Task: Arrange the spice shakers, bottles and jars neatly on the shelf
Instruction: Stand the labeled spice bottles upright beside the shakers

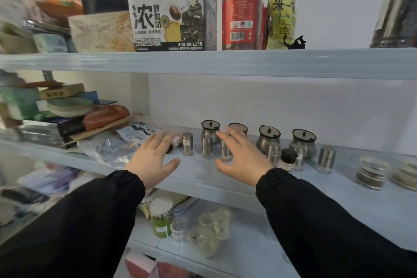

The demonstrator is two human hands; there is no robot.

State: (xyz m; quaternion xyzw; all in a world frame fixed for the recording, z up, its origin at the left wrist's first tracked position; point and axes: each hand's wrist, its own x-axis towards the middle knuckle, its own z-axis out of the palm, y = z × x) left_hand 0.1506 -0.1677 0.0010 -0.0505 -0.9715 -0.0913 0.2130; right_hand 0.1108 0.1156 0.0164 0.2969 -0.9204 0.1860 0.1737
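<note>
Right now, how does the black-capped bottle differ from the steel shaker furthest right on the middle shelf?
The black-capped bottle has a dark cap, while the steel shaker is metal-coloured right to its top. The bottle's body looks clear or pale; the shaker's is brushed metal. The bottle stands close among other shakers, whereas the steel shaker stands apart to its right. Both are upright on the middle shelf.

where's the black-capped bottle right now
In the head view, the black-capped bottle stands on the middle shelf, right of the right hand, front-left of the rightmost lidded steel jar.
</note>
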